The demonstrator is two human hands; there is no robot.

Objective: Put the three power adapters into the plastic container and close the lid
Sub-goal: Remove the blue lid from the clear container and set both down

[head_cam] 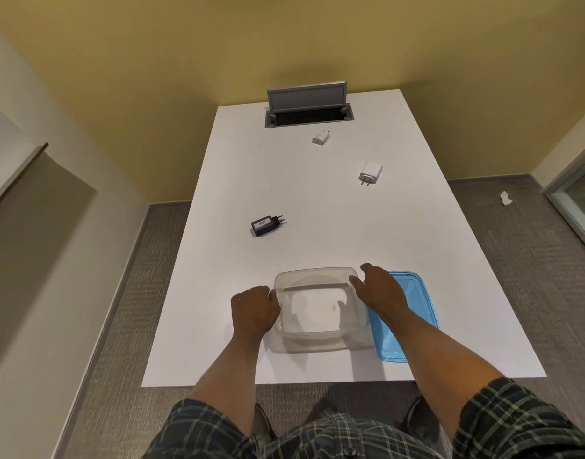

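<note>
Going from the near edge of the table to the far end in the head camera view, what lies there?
Clear plastic container → black power adapter → white pronged adapter → small white adapter → grey open cable hatch.

Empty container (317, 339), lid (413, 306) beside, 3 adapters (264, 224) apart

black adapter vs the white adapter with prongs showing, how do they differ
The black adapter is dark with a white label; the white adapter is plain. The black adapter's prongs point right, the white adapter's point toward the person. The black adapter lies nearer the container. Both lie flat on the table, untouched.
</note>
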